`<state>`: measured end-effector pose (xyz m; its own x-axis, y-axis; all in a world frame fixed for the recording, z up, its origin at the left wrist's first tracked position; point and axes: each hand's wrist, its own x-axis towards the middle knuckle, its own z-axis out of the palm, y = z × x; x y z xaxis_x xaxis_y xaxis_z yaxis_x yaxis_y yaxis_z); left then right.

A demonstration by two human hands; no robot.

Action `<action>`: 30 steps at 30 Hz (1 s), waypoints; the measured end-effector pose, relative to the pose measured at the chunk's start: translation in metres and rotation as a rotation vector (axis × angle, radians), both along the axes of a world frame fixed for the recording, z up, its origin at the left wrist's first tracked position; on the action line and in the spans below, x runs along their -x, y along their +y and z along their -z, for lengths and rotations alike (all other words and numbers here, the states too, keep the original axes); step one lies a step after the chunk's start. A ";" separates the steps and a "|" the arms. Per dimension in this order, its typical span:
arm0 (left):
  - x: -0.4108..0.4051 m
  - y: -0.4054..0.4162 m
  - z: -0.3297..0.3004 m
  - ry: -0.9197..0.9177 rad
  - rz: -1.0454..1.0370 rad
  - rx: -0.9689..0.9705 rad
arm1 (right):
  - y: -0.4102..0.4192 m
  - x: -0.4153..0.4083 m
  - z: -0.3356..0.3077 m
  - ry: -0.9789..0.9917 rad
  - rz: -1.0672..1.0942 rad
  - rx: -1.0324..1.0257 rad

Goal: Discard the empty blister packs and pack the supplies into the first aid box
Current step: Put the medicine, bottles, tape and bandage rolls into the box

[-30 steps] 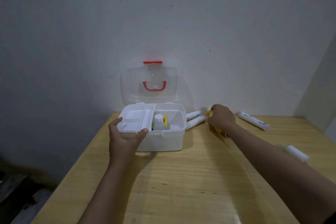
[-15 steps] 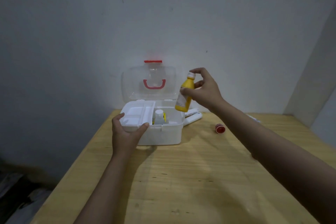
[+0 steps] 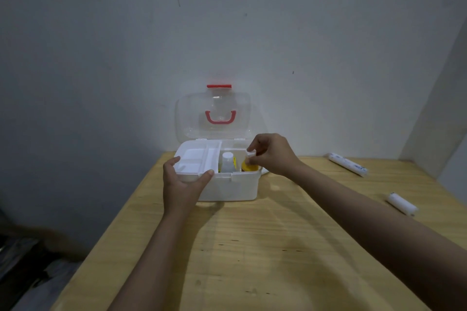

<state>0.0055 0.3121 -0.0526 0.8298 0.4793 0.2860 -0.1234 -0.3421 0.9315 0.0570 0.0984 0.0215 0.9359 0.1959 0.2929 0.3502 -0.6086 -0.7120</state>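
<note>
A white first aid box (image 3: 232, 188) stands open at the table's far edge, its clear lid (image 3: 214, 115) with a red handle upright against the wall. My left hand (image 3: 183, 184) grips the box's front left corner, beside its white inner tray (image 3: 195, 160). My right hand (image 3: 271, 155) holds a yellow bottle (image 3: 249, 165) by its white cap, lowered upright into the box's right compartment next to a white-capped bottle (image 3: 227, 161). Two white bandage rolls lie on the table at the right, one (image 3: 347, 164) near the wall and one (image 3: 401, 203) nearer.
The wooden table (image 3: 252, 247) meets a white wall behind and a side wall at the right. Its left edge drops to a dark floor with clutter (image 3: 22, 260). Another white roll (image 3: 264, 171) peeks out behind the box's right side.
My right hand picked the yellow bottle up from the table beside the box, lifted it, and has now lowered it into the right compartment. My left hand kept its hold on the box.
</note>
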 end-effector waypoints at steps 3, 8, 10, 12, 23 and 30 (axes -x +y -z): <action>0.000 0.001 0.000 -0.005 0.005 -0.003 | -0.001 -0.001 0.003 -0.011 -0.020 0.004; 0.000 0.002 0.003 -0.006 0.003 0.009 | -0.012 0.000 0.000 -0.005 -0.070 0.028; 0.000 0.001 0.003 -0.016 0.003 0.008 | -0.026 -0.001 -0.002 -0.017 -0.058 -0.003; 0.000 0.002 0.004 -0.019 0.001 0.009 | -0.044 -0.005 -0.001 -0.045 -0.005 -0.055; -0.001 -0.001 0.006 -0.027 0.020 0.038 | -0.066 -0.075 0.041 0.147 -0.047 0.399; -0.003 0.000 0.006 -0.016 0.017 0.039 | -0.071 -0.110 0.050 0.183 -0.102 0.516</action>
